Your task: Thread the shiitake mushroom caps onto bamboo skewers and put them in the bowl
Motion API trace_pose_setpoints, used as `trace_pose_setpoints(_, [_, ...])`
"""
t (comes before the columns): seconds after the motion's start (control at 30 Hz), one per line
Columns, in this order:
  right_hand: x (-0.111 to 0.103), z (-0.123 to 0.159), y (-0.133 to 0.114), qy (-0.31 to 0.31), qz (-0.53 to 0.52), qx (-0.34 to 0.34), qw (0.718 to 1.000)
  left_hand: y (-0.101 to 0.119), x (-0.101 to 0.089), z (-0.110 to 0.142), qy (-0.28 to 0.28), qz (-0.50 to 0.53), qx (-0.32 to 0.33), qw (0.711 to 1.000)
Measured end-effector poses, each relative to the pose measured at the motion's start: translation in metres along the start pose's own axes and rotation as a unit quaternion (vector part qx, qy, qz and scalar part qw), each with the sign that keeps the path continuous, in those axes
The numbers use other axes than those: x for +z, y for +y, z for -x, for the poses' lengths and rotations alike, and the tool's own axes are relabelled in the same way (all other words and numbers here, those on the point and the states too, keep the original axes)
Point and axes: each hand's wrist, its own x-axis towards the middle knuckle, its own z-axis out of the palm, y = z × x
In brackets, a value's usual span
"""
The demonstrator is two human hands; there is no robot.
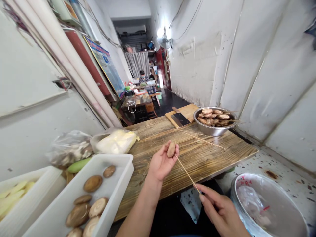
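The mushroom is raised over the counter, held in my left grip with thumb and fingers curled around it. The skewer slopes up towards it from my right grip, which pinches the lower end; whether the point has gone in, I cannot tell. To do this well, I would line the skewer up with the mushroom's middle, press slowly with a slight twist, and keep my left fingertips out of the point's path. Pinching so far back could let the thin wood bow; a hold nearer the mushroom might steer better. My left forearm reaches forward, palm turned up; my right is lower and closer to me. Farther out, loose skewers lie near the metal bowl.
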Motion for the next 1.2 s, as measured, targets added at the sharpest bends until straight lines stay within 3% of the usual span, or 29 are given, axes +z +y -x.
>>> trace_pose_setpoints(0.27, [-0.001, 0.001, -0.001, 0.006, 0.046, -0.039, 0.998, 0.003, -0.005, -0.008, -0.056, -0.067, -0.004, 0.996])
trace_pose_setpoints(0.4, [-0.001, 0.000, -0.002, 0.008, 0.048, -0.055, 0.997, 0.005, -0.010, -0.011, -0.080, -0.037, -0.033, 0.996])
trace_pose_setpoints(0.6, [0.001, 0.001, -0.004, -0.008, 0.064, -0.026, 0.998, -0.002, -0.019, -0.019, -0.031, -0.041, -0.085, 0.995])
trace_pose_setpoints(0.93, [-0.001, 0.012, -0.005, 0.014, 0.126, -0.023, 0.992, -0.023, -0.018, -0.006, 0.008, -0.019, 0.038, 0.999])
trace_pose_setpoints(1.2, [-0.006, 0.017, -0.007, 0.000, 0.129, -0.021, 0.991, -0.019, -0.014, 0.004, -0.019, -0.029, 0.022, 0.999])
